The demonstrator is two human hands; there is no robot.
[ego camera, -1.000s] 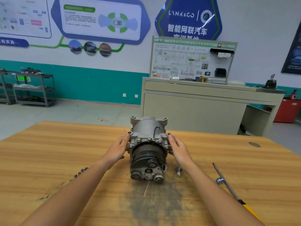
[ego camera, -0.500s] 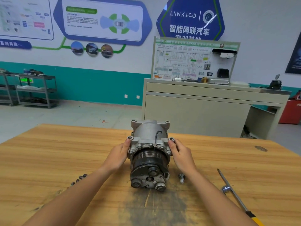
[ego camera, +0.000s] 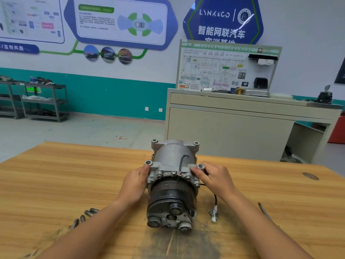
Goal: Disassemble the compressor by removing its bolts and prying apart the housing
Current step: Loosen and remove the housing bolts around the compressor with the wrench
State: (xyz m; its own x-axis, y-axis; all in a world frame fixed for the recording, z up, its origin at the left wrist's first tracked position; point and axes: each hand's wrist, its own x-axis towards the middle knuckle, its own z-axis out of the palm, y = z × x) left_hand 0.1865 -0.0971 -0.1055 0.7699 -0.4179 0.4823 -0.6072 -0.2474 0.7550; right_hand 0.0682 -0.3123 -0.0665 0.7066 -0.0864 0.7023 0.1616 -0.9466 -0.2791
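The grey metal compressor (ego camera: 172, 176) lies on its side in the middle of the wooden table (ego camera: 74, 174), its black pulley end facing me. My left hand (ego camera: 137, 181) grips the left side of its front flange, thumb up by the left mounting ear. My right hand (ego camera: 214, 177) grips the right side, fingers curled round the right ear. A black wire runs from the housing to a small white connector (ego camera: 214, 214) lying on the table to the right. Several removed bolts (ego camera: 85, 215) lie on the table left of my left forearm.
A metal tool shaft (ego camera: 264, 210) lies on the table at the right. A dark oily stain (ego camera: 179, 243) marks the wood in front of the compressor. Beyond the table stand a beige cabinet (ego camera: 233, 131) and grey shelving (ego camera: 43, 100) at far left.
Both hands have slid a little further onto the flange, and the compressor has rolled slightly, bringing the black wire to the top. The connector now lies further out to the right.
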